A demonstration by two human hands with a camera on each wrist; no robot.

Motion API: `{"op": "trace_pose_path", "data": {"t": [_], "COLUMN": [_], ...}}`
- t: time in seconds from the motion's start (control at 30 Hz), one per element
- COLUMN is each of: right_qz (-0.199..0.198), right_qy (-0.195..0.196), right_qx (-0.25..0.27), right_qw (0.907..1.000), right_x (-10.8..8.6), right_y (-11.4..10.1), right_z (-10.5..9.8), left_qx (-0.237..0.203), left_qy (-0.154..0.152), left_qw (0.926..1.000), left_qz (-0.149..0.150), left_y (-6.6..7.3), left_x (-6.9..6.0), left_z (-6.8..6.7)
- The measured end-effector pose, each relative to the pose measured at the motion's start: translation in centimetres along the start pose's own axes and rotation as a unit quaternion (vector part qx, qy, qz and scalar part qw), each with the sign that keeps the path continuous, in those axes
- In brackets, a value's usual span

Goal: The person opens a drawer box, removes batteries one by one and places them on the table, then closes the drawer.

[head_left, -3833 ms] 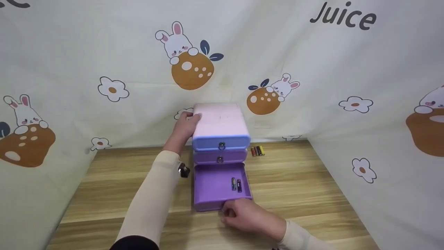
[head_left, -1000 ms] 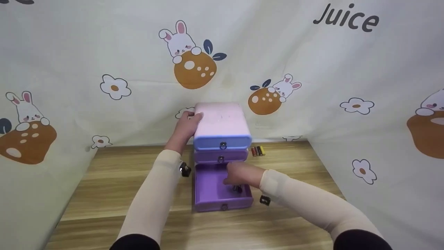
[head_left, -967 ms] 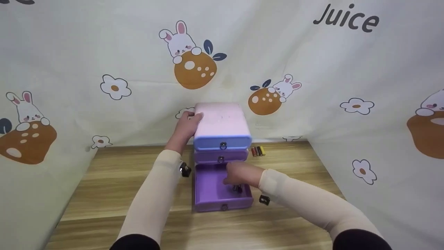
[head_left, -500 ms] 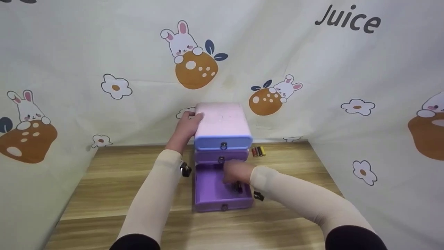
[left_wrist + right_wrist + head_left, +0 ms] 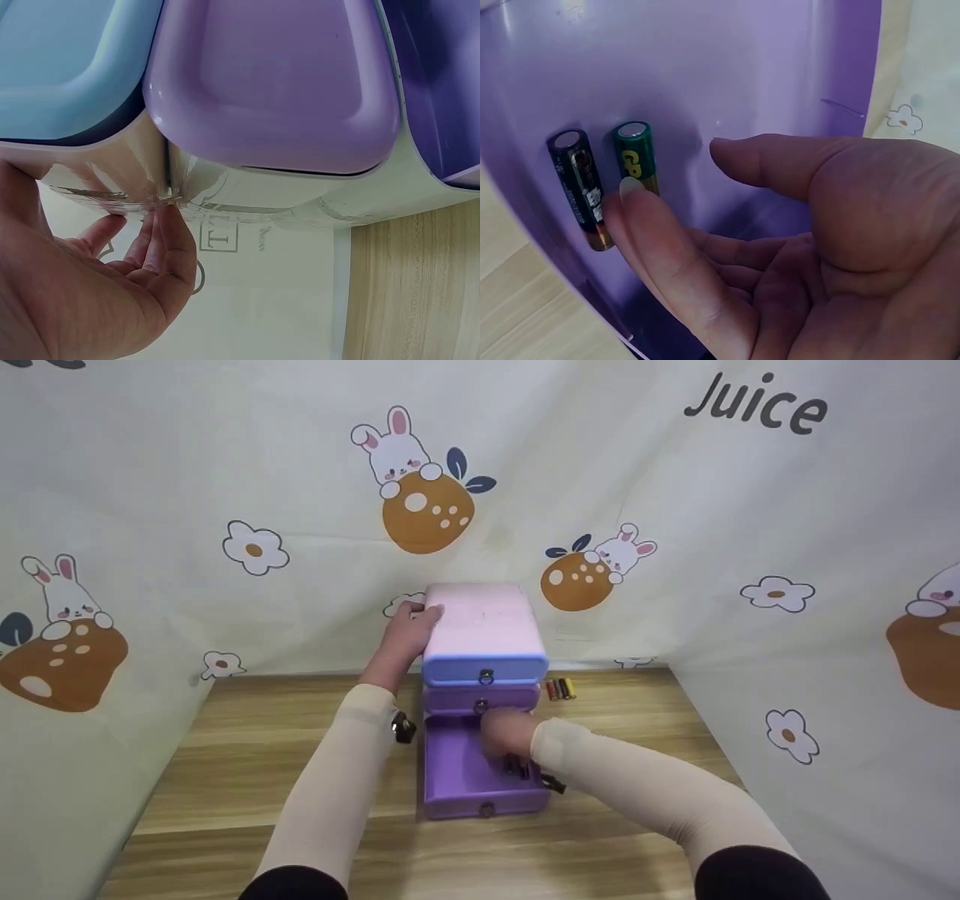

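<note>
On the left, my left hand (image 5: 409,634) holds the far left side of the pink-topped box (image 5: 484,619), with my thumb over the top edge and my bent fingertips on its side. The box stands on the wooden table (image 5: 285,780), close to the far cloth wall (image 5: 300,607) with the bunnies on it. Its top drawer (image 5: 454,670) is blue and pushed in, and the middle drawer (image 5: 450,702) is purple and pushed in too. The bottom drawer (image 5: 454,769) is purple and pulled out to the near side. My right hand (image 5: 508,733) is over the right part of that drawer, and its thumb and pointing finger are apart. The green battery (image 5: 635,154) lies right by that finger, which hides some of it, and I can't tell if they touch. The black battery (image 5: 579,187) lies just right of the green one, nearer the drawer's right wall. Farther right, past the box, a little row of batteries (image 5: 561,688) sits far back on the table.
</note>
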State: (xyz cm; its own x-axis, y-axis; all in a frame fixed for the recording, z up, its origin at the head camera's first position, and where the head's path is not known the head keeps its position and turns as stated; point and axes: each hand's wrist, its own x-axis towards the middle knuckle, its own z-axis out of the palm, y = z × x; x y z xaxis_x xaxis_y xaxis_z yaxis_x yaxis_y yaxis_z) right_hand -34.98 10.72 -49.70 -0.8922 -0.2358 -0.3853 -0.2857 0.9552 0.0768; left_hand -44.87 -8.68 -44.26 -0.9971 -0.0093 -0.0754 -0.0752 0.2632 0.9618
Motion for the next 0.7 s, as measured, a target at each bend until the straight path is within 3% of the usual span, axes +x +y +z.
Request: {"op": "trace_pose_path", "data": {"t": [0.3,0.53,0.7], "right_qz": [-0.015,0.01,0.016], "right_qy": [-0.002,-0.054,-0.053], "right_qx": [-0.056,0.005,0.006], "right_qw": [0.9983,0.9985,0.9985], "right_x": [1.3,0.8,2.3], "right_y": [0.1,0.0,0.3], "right_z": [1.6,0.8,2.1], "left_qx": [0.003,0.002,-0.004], "left_qy": [-0.001,-0.001,-0.003], "left_qw": [1.0,1.0,1.0], "left_qz": [-0.003,0.0,0.006], "left_y": [0.0,0.1,0.0], "left_x": [-0.1,-0.3,-0.4], "left_z": [0.0,-0.2,-0.2]}}
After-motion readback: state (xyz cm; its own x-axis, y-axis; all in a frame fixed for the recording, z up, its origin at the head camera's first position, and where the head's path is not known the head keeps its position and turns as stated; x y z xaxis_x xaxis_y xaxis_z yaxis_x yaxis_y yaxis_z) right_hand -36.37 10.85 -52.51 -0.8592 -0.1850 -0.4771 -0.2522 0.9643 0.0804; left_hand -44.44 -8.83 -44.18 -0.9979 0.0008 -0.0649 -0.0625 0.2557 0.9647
